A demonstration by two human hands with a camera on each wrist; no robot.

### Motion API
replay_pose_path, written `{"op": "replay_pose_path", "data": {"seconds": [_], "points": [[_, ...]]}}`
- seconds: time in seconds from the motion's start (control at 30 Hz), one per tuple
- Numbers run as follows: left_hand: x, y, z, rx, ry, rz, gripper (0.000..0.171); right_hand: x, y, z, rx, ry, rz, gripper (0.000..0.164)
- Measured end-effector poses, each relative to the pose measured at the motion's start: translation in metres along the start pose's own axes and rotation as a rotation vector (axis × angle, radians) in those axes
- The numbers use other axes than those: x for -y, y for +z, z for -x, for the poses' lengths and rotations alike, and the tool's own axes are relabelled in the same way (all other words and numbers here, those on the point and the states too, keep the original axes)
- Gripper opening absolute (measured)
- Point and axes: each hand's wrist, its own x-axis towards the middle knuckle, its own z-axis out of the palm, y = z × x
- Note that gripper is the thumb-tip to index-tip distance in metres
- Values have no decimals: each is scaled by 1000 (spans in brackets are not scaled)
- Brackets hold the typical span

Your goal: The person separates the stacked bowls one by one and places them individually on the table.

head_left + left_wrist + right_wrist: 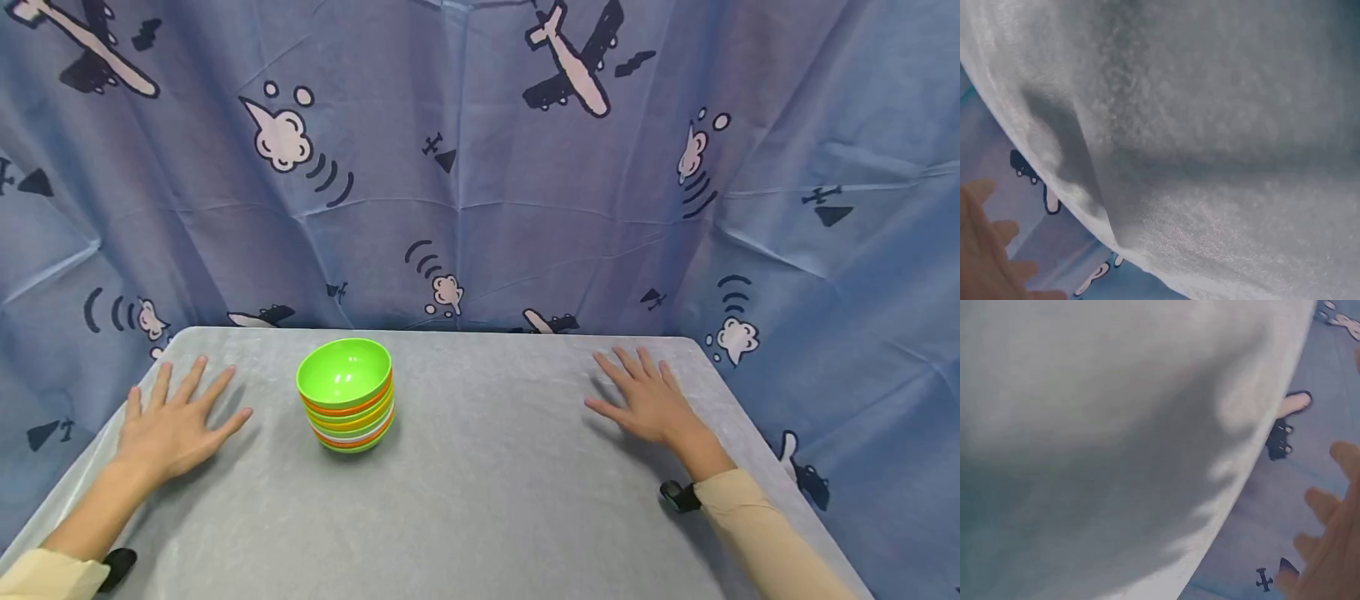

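A nested stack of glossy round bowls [346,397], green, orange, yellow and white, stands toward the far edge of a grey table [480,500], left of centre. The left hand [167,427], by the left edge, and the right hand [649,402], near the far right corner, are empty, fingers spread wide. Behind hangs a blue airplane-print fabric curtain [495,167].

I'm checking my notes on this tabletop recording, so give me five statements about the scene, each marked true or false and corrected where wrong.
1. One stack of bowls stands on the gray table. True.
2. All the bowls are green. False: orange, yellow and white show too.
3. The top bowl is green. True.
4. The stack is nearer the left grip than the right grip. True.
5. The right grip holds a bowl. False: it is empty, its fingers spread.
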Motion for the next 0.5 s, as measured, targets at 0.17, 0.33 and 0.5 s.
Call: {"op": "replay_pose_path", "data": {"seconds": [0.17,0.33,0.5], "points": [[1,-6,-2,-19,71,214,67,4,-4,-6,-138,-90,-263,67],[3,-8,1,-106,150,491,41,13,2,-11,-202,-132,-563,41],[-7,-9,3,-105,199,748,34,24,4,-15,-202,-156,-719,30]]}}
